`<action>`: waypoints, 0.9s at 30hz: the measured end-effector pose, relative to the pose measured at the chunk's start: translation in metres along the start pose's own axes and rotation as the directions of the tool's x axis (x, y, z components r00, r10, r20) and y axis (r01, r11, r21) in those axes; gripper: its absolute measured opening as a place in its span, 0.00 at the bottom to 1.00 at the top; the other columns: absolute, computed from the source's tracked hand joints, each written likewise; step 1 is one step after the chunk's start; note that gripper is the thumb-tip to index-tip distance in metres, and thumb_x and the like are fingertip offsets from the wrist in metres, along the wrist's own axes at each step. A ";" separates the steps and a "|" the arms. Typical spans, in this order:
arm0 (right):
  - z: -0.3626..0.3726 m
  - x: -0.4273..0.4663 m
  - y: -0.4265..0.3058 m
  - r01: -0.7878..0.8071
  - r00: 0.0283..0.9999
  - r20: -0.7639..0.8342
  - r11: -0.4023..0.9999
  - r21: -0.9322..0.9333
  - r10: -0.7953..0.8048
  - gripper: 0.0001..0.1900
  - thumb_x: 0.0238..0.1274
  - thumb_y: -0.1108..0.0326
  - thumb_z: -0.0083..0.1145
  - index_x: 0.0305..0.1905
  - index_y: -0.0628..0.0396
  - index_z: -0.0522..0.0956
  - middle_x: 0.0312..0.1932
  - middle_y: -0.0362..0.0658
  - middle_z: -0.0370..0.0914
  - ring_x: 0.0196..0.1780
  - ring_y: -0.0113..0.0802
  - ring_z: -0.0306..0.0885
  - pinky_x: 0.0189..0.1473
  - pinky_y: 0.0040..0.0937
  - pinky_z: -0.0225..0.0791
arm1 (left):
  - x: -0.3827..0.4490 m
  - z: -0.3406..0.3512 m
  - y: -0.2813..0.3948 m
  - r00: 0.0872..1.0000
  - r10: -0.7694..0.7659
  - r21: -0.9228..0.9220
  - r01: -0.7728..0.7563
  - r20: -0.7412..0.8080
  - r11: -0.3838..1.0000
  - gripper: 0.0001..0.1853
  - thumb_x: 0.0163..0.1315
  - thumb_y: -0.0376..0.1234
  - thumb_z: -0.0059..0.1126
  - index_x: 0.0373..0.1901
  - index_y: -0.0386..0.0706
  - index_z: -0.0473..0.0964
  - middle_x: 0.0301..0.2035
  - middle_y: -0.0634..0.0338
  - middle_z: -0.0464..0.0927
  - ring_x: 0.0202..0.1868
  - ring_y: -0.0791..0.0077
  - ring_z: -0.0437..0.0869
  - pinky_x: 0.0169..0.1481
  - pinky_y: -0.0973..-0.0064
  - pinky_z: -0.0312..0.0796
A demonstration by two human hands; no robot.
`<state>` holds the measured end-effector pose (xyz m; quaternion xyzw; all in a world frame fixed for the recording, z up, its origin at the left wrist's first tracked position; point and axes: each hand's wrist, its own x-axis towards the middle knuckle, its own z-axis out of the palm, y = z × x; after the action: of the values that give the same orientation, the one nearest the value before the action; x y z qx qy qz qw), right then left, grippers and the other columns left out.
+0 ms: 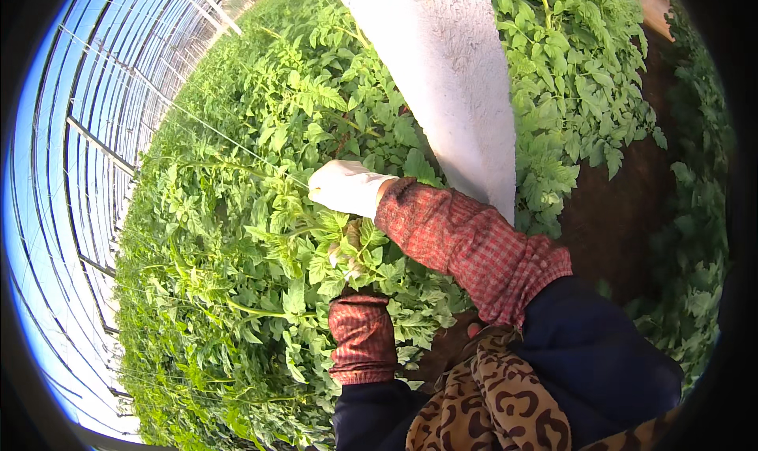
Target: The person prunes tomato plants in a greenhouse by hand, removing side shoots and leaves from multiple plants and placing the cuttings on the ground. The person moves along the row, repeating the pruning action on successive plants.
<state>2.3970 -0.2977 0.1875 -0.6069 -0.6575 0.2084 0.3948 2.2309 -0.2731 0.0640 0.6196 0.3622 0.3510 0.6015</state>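
Observation:
My right hand, in a white glove, is curled into a fist above the tomato plants. A thin taut string runs from the upper left down to its fingers, and the hand appears to grip it. Just below, my left hand is among the leaves of a tomato shoot. Leaves cover most of that hand, so its grip cannot be made out. Red checked sleeve covers are on both forearms.
A whitewashed post slants down close beside my right forearm. More tomato plants grow behind it, bordering a strip of bare soil. Greenhouse ribs curve along the left. A patterned scarf hangs at my front.

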 end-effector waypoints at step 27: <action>0.020 -0.141 -0.024 0.220 0.606 -0.785 0.976 0.007 -0.131 0.30 0.50 0.87 0.52 0.62 0.57 0.71 0.45 0.45 0.82 0.47 0.33 0.83 0.55 0.29 0.71 | 0.062 0.037 0.000 0.923 0.378 0.053 -0.382 0.067 0.923 0.11 0.62 0.22 0.54 0.45 0.37 0.78 0.39 0.59 0.82 0.35 0.77 0.79 0.41 0.78 0.74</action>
<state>2.3598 -0.4333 0.1564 -0.5485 -0.4662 -0.0814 0.6894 2.2938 -0.2368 0.0628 0.7065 0.2297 0.4318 0.5114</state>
